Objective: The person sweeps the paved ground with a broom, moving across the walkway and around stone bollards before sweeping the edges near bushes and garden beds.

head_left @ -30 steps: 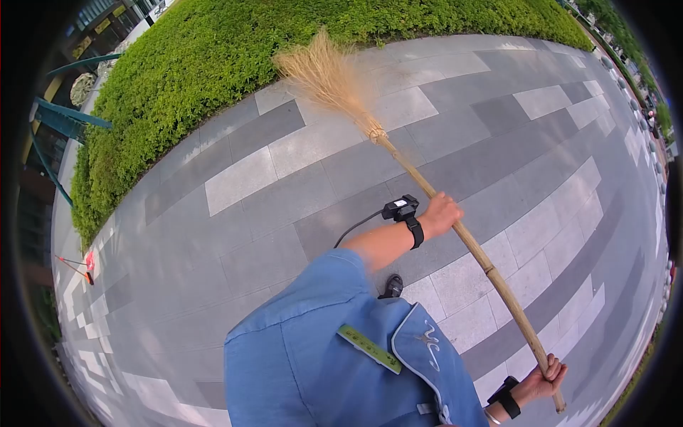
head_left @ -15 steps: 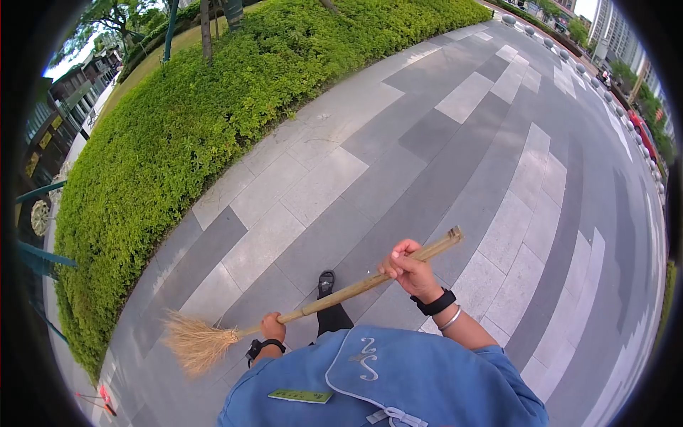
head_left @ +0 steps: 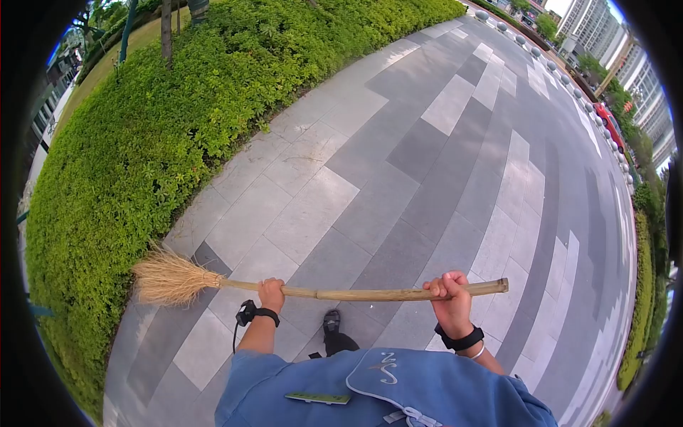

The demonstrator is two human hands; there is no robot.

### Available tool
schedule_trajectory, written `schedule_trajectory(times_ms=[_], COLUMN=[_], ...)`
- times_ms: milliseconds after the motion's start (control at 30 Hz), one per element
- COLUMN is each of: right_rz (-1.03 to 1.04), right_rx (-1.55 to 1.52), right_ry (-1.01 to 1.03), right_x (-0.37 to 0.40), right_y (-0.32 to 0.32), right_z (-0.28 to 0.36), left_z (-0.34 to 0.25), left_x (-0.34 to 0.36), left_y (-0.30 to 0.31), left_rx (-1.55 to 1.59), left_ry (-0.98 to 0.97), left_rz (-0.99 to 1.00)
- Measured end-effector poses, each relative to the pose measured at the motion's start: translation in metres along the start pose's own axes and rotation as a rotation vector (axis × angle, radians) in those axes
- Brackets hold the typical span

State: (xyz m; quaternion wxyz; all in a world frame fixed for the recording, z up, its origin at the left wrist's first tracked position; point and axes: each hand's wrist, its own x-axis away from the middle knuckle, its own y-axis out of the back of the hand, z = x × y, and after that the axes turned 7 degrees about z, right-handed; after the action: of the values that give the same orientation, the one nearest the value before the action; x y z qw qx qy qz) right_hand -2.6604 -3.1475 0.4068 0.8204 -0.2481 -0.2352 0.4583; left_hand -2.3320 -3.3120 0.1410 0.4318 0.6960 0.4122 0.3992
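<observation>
A straw broom [head_left: 370,294] with a long bamboo handle lies nearly level across the view in front of my body. Its bristles [head_left: 171,278] point left and overlap the edge of the hedge in view. My left hand [head_left: 271,293] is wrapped round the handle close to the bristle binding. Near the handle's far right end, my right hand [head_left: 450,294] grips it with fingers curled over the top. Each wrist wears a black band, and a small black device sits at the left one.
A dense green hedge [head_left: 163,121] runs along the left of the grey paving [head_left: 398,206]. Dry bits lie on the paving beside it. Round stone bollards [head_left: 535,52] line the far right, with a red car [head_left: 609,127] beyond. One shoe [head_left: 331,322] shows below the handle.
The broom has swung from slanted to nearly level. Its bristles have risen toward the hedge while the handle's right end has dropped. The view has shifted forward along the paving.
</observation>
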Motion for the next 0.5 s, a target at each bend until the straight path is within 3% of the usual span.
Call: schedule_trajectory(times_ms=[67,100,167,233,267,300,333,367,500], right_rz=[-0.195,-0.267,-0.342,-0.427,-0.418,-0.590,-0.571,-0.711,-0.789], right_rx=[0.025,0.041,0.014,0.014,0.009,-0.029,-0.024,-0.099,-0.049], right_ry=[0.179,0.299,0.506,0.620,0.628,0.709,0.658,0.768,0.820], right_x=[0.022,0.037,0.073,0.112,0.130,0.138,0.142,0.148,0.170], right_y=[0.026,0.032,0.048,0.062,0.074,0.070,0.067,0.065,0.143], right_z=[0.045,0.070,0.114,0.147,0.157,0.160,0.162,0.166,0.222], left_z=[-0.078,-0.118,-0.199,-0.264,-0.289,-0.313,-0.335,-0.354,-0.435], left_x=[-0.045,-0.061,-0.072,-0.074,-0.076,-0.081,-0.085,-0.090,-0.099], left_y=[-0.005,-0.017,-0.015,-0.005,-0.005,-0.002,0.001,0.002,0.002], left_rx=[-0.001,0.050,0.110,0.180,0.207,0.207,0.192,0.204,0.198], left_ry=[-0.238,-0.391,-0.571,-0.783,-0.851,-0.872,-0.892,-0.944,-1.045], left_rz=[0.065,-0.083,0.053,0.064,-0.001,0.077,0.046,0.008,-0.130])
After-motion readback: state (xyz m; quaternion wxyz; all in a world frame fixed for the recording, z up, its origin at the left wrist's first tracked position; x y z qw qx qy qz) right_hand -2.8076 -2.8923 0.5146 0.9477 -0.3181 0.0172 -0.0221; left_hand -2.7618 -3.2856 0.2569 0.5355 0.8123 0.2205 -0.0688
